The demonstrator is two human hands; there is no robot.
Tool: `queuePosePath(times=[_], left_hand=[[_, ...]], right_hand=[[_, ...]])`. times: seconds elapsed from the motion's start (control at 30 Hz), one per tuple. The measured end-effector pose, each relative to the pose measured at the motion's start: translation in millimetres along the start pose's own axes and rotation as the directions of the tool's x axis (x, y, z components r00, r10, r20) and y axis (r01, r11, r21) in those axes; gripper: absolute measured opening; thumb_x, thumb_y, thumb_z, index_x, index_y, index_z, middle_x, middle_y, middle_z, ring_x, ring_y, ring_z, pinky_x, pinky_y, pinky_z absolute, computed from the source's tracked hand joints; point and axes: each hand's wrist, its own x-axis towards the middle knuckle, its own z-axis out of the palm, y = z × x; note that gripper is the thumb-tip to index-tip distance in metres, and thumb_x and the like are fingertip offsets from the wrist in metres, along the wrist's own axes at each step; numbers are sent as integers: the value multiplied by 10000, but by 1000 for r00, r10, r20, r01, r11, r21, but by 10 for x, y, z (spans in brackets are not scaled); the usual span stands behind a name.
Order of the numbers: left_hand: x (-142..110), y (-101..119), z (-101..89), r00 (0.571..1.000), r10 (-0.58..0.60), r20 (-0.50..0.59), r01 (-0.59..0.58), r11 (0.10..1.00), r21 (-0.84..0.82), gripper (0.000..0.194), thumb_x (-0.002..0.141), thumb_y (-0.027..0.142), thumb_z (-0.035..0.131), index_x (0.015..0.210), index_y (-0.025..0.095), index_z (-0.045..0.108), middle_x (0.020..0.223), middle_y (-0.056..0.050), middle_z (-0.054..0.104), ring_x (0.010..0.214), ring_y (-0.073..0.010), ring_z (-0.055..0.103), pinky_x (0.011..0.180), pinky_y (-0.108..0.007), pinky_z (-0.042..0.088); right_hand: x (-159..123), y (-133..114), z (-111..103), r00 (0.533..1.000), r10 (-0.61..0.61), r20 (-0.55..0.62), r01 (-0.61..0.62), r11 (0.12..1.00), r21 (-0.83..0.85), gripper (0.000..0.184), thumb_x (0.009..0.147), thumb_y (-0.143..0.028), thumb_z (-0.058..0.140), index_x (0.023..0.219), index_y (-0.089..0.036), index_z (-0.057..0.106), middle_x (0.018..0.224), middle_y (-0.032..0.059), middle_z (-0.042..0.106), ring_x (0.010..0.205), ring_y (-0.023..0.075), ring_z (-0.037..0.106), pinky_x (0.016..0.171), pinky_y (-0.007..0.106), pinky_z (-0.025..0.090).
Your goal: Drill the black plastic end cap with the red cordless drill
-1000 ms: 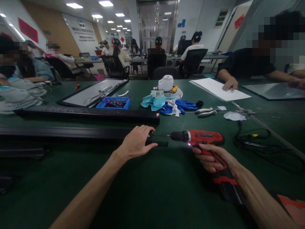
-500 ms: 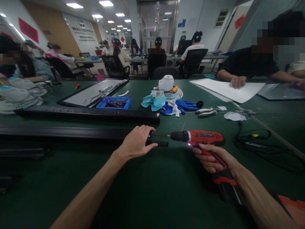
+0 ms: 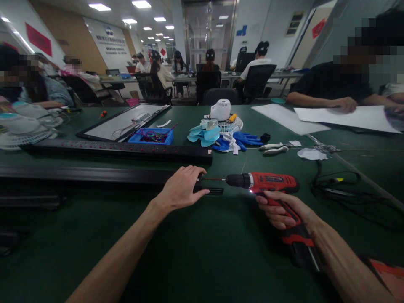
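My left hand [image 3: 183, 187] wraps over the right end of a long black bar [image 3: 94, 174] lying on the green table [image 3: 202, 261]. Its thumb lies along a thin slotted black piece [image 3: 216, 191] that juts out to the right. My right hand [image 3: 280, 210] grips the handle of a red and black cordless drill [image 3: 274, 182], held level and pointing left. The drill's small lamp is lit. Its long thin bit [image 3: 214, 179] reaches the bar's end beside my left fingers; the very tip is hidden there.
Behind the bar lie another black bar [image 3: 142, 153], a blue tray of wires [image 3: 151, 136], blue gloves [image 3: 246, 139], a white fan [image 3: 221, 111] and pliers [image 3: 274, 147]. A black cable [image 3: 341, 198] coils at right. A co-worker's hand [image 3: 345, 104] holds a white sheet [image 3: 347, 118].
My hands, the drill and the bar stay almost still. At right, the co-worker's hand has moved right, lifting the upper white sheet away from the one under it.
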Motion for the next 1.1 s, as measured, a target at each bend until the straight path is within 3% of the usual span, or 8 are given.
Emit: queuePosePath(times=[0.83,1.1], left_hand=[[-5,-8,6,1000,5,-5,-5,1000,5,551,912,549,634,1310,179,540,1225,-107,656,1080,-264,620,952,-449,494],[-2,-6,3,1000,5,-2,-5,1000,5,549,913,541,639,1312,178,535,1225,-100,654,1080,-258,615,958,-435,486]], right_hand=[[-9,1,68,1000,-9,-23,8,1000,-18,315,888,-402,755,826,-172,548,522,-117,395,339,19,210,406,171,414],[11,10,22,999,-6,39,6,1000,-2,286,924,-397,719,837,-172,566,527,-117,389,335,23,206,412,172,432]])
